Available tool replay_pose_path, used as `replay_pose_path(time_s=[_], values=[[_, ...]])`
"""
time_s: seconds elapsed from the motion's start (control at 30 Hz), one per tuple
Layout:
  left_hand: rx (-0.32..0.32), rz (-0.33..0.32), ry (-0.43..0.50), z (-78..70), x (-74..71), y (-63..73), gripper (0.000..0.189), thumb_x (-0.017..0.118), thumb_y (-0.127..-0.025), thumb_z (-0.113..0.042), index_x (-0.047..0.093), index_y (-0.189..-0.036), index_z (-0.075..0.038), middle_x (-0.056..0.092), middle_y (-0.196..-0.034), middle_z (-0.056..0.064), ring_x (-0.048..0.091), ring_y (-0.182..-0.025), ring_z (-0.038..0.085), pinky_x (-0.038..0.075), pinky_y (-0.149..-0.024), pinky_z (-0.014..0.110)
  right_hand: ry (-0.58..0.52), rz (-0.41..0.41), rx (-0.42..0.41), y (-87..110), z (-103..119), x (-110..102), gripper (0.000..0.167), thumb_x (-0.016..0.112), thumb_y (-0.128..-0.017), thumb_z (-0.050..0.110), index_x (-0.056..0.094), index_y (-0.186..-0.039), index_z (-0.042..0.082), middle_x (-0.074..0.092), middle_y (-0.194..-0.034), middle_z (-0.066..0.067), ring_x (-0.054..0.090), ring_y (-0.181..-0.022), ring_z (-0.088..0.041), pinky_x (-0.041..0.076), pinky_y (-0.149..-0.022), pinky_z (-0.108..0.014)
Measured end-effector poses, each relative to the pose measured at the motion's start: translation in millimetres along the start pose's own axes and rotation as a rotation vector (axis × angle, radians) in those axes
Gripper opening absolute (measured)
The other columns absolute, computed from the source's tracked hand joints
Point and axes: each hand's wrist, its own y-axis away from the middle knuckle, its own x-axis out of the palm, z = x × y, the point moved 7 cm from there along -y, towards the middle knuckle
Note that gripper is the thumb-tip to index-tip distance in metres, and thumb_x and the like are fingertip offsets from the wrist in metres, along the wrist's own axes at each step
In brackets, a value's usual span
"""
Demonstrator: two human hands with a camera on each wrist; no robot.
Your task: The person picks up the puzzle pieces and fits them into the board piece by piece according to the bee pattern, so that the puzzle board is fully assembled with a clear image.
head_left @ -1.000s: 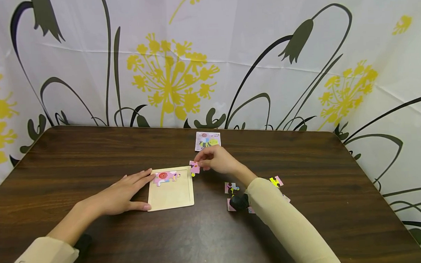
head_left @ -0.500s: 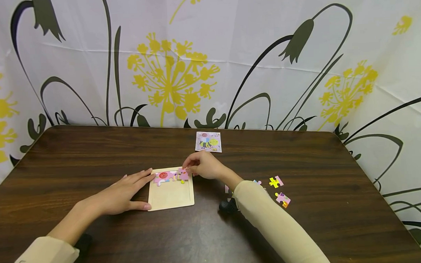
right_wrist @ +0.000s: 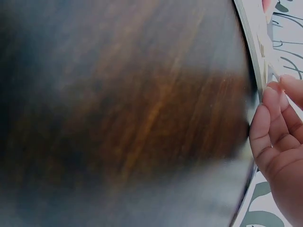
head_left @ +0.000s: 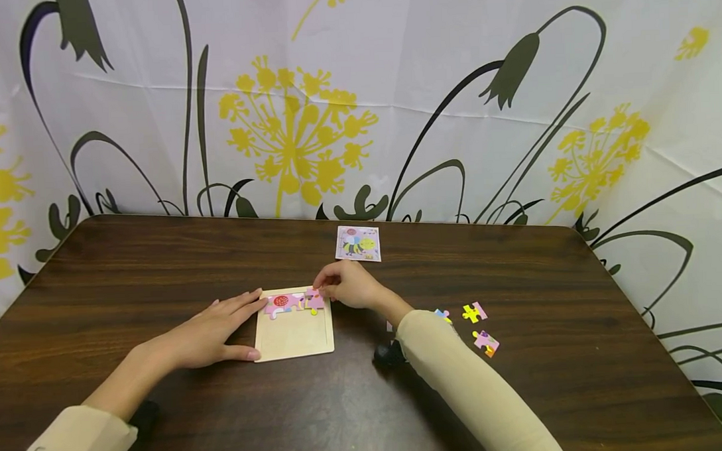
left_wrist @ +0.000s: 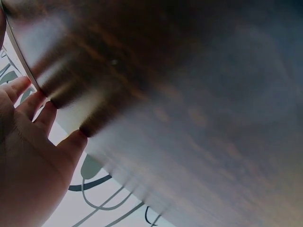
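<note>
A square light-wood puzzle tray [head_left: 294,337] lies on the dark table, with joined pink puzzle pieces [head_left: 285,302] along its far left edge. My left hand [head_left: 212,330] rests at the tray's left side, fingers straight, fingertips on the rim and thumb by the near corner. At the tray's far right corner, my right hand [head_left: 352,283] pinches a pink puzzle piece [head_left: 313,299] with a yellow tab, set against the others. In the right wrist view, the thumb and fingers of the right hand [right_wrist: 279,127] meet at the tray edge.
A small picture card with a bee [head_left: 358,243] lies beyond the right hand. To the right are loose pieces, including a yellow one [head_left: 474,312] and a pink one [head_left: 486,342]; the right sleeve [head_left: 462,374] hides others. A patterned curtain [head_left: 428,104] hangs behind the table.
My right hand has moved left and slightly down, bringing the pink piece from beside the tray into its far right corner. My left hand has stayed put.
</note>
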Motion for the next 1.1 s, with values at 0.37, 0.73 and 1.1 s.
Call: replay_pose_path(time_s=[0.37,0.73,1.1], values=[[0.002,-0.006,-0.005,1.4,2.0,-0.4,0.086,0.059,-0.078,-0.058,0.035,-0.138,-0.001,0.028,-0.143,0.023,0.028,-0.127,0.044,0.023,-0.094,0.066,0.036,0.003,-0.005,-0.5,-3.1,0.9,0.012,0.071,-0.078,0.004,0.068,-0.090,0.003,0.056,-0.071,0.001,0.046,-0.063,-0.008,0.039,-0.056,-0.017],[0.000,-0.004,-0.001,1.2,1.4,0.1,0.086,0.058,-0.078,-0.058,0.035,-0.139,-0.002,0.028,-0.143,0.023,0.028,-0.128,0.044,0.023,-0.094,0.066,0.038,0.025,-0.012,1.9,-1.4,2.0,0.025,0.077,-0.071,0.006,0.068,-0.094,0.003,0.053,-0.071,-0.001,0.046,-0.063,-0.007,0.039,-0.056,-0.017],[-0.008,-0.006,0.005,1.5,0.3,0.1,0.086,0.058,-0.078,-0.058,0.034,-0.139,-0.003,0.027,-0.144,0.023,0.027,-0.128,0.043,0.022,-0.095,0.066,0.091,0.033,-0.044,3.5,3.2,3.3,0.023,0.075,-0.073,0.005,0.067,-0.095,0.002,0.051,-0.081,-0.005,0.046,-0.068,-0.008,0.040,-0.060,-0.016]])
